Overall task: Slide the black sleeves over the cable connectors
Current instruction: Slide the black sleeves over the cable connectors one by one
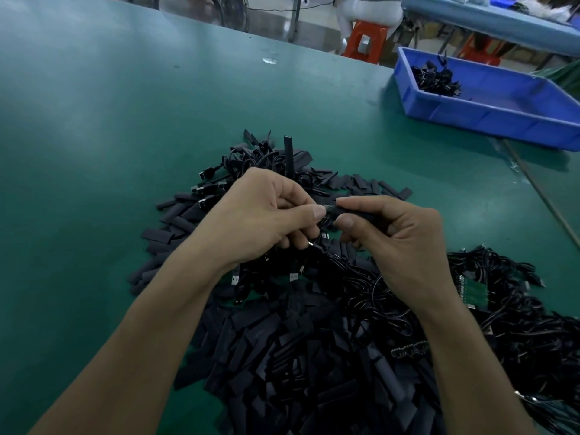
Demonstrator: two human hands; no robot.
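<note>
Green surface: a smooth teal-green tabletop lies under everything, with dull glare on its far-left part.
Room: past the table's far edge stand an orange plastic stool and a long blue-topped bench.
Bin: a blue plastic bin sits on the table well beyond and right of the grip, with a few black cables in its far-left corner.
Left hand: thumb and forefinger pinch a small metal-tipped cable connector.
Right hand: thumb and forefinger pinch a black tubular sleeve; the other fingers are curled.
Sleeve axis: it runs side to side, nearly level, with its mouth facing left and meeting the connector tip. How far the tip is inside cannot be told.
Sleeve place: between the two hands, lifted above the heap.
Under the grip: a heap of flat black sleeves spreads towards the person.
Right of the grip: a tangle of thin black cables with small green circuit boards.
Beyond the grip: one upright black strip rises just past the left knuckles.
</note>
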